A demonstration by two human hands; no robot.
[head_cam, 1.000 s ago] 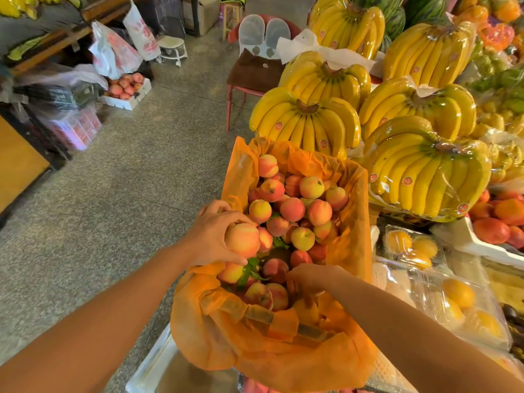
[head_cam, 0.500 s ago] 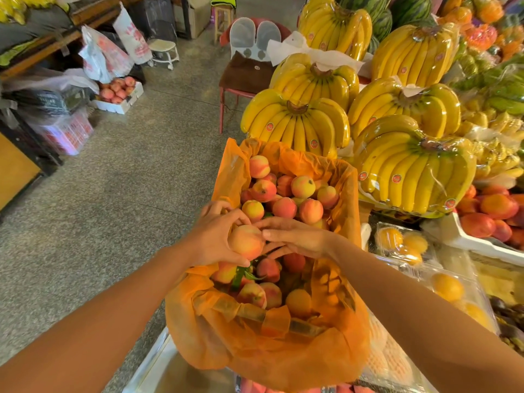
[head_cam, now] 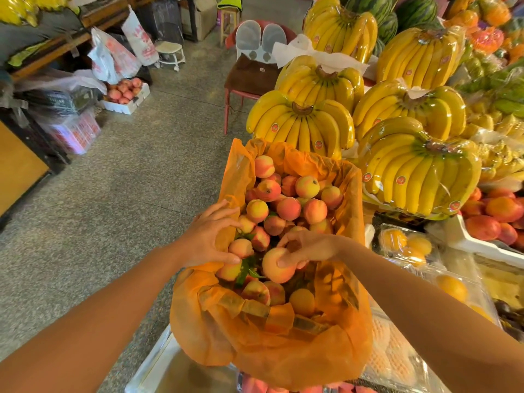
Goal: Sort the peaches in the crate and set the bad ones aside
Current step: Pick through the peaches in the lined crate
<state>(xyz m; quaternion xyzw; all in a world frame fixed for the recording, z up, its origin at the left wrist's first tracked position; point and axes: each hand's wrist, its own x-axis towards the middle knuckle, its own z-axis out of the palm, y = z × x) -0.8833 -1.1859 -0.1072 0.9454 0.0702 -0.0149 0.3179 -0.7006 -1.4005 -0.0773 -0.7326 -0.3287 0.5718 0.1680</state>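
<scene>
A crate lined with orange plastic (head_cam: 272,353) stands in front of me, filled with several yellow-red peaches (head_cam: 288,208); a few green leaves lie among them. My right hand (head_cam: 310,246) grips one peach (head_cam: 276,269) just above the pile, near the crate's middle. My left hand (head_cam: 208,236) hovers at the crate's left rim with its fingers spread and curved, holding nothing; a peach (head_cam: 241,248) lies just beside its thumb.
Wrapped banana bunches (head_cam: 300,124) are stacked right behind the crate. Clear boxes of oranges (head_cam: 405,245) sit to the right, red fruit (head_cam: 493,217) beyond them. A red chair (head_cam: 249,78) and a white box of fruit (head_cam: 124,93) stand on the floor to the left.
The peach went from my left hand to my right hand. My left hand let go and spread open; my right hand lowered the peach toward the crate's middle.
</scene>
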